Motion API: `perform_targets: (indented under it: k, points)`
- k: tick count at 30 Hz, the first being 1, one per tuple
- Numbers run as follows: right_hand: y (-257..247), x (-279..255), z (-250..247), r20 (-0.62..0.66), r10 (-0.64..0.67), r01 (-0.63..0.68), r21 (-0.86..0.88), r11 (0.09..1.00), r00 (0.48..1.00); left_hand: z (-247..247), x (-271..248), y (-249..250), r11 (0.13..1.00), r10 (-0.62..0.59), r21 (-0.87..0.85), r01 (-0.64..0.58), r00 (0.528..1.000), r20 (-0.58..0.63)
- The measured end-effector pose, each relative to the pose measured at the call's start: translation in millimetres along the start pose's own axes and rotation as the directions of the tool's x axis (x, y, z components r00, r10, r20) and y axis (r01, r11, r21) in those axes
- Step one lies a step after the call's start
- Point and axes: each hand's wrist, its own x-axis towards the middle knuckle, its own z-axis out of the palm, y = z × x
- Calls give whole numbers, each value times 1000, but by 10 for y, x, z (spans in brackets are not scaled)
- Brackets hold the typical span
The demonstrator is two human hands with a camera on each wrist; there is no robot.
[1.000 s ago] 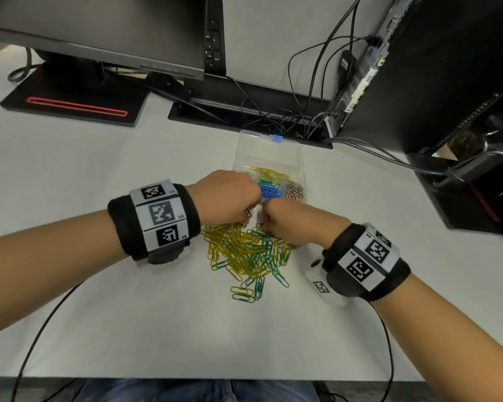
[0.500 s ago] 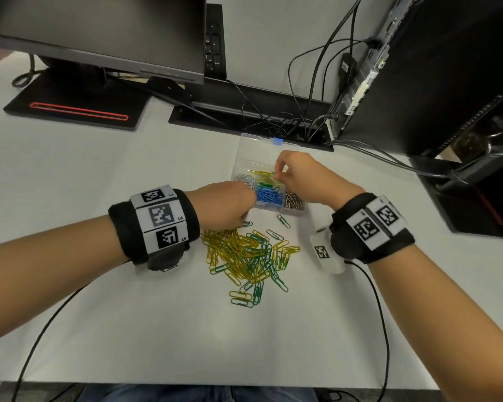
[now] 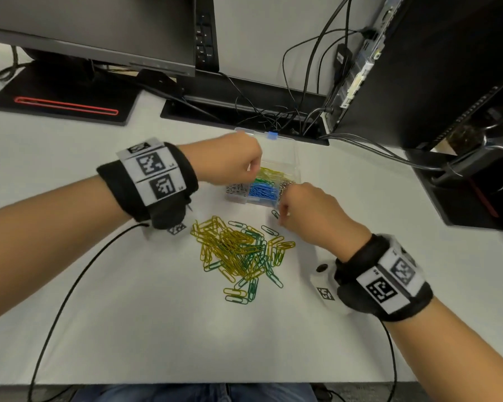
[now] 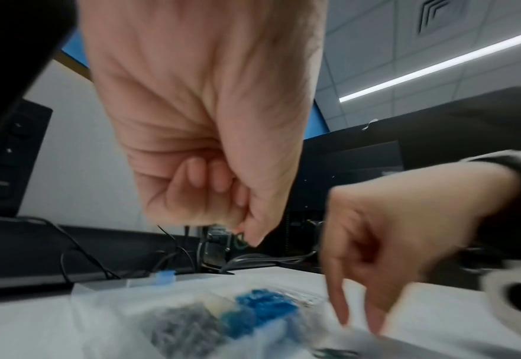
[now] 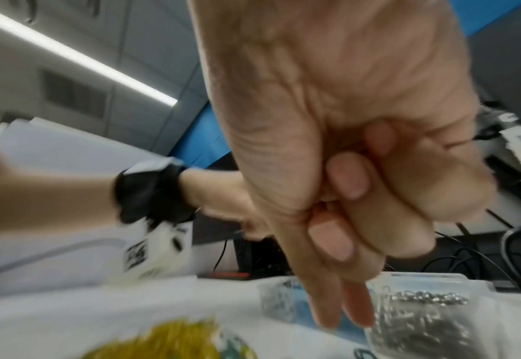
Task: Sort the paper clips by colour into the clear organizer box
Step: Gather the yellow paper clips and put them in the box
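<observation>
The clear organizer box (image 3: 296,161) stands open behind the pile, with grey, blue (image 3: 263,192), yellow, green and silver clips in separate compartments. My left hand (image 3: 251,169) hovers over the box's left side and pinches a green paper clip (image 4: 240,243) between thumb and forefinger. A loose pile of yellow and green clips (image 3: 238,250) lies on the white table. My right hand (image 3: 280,219) points thumb and forefinger down at the table beside the box's front right corner, just above a single green clip (image 3: 275,213). Its fingertips (image 5: 358,320) hold nothing; its other fingers are curled.
A monitor stand with a red line (image 3: 64,103) sits at the back left. Tangled cables (image 3: 273,111) and a black computer tower (image 3: 418,68) stand behind and right of the box. A black wrist cable (image 3: 70,285) trails toward the table's front edge.
My left hand rose from the pile to the box carrying a green clip. My right hand left the box and came down to the table by its front right corner.
</observation>
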Motion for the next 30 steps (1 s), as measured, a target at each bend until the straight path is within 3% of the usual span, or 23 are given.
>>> perform_targets:
  k: [2,5,10,18,22,25,30]
  points:
    - [-58,-13,47,-15,-14,13,-94,995,1000,-51,134,8,1000,3,12,-3,999,-52]
    - [-97,5,88,7,-29,30,-163,986,1000,-20,216,-16,1000,-21,0,21,999,-37]
    - [-98,43,95,76,-8,16,-117,993,997,-4,89,-53,997,-20,-81,16,999,-43]
    - [-34,52,89,175,-9,10,-8,1000,984,175,-275,44,992,97,66,-111,979,180]
    - [3,126,-86,-49,-62,66,88,994,997,286,-322,99,973,120,164,-160,966,228]
    - [36,319,-193,-210,-53,53,-8,999,976,336,-307,109,956,147,215,-198,961,232]
    - [102,493,-171,-227,37,-27,45,999,973,376,-321,133,949,134,244,-199,956,261]
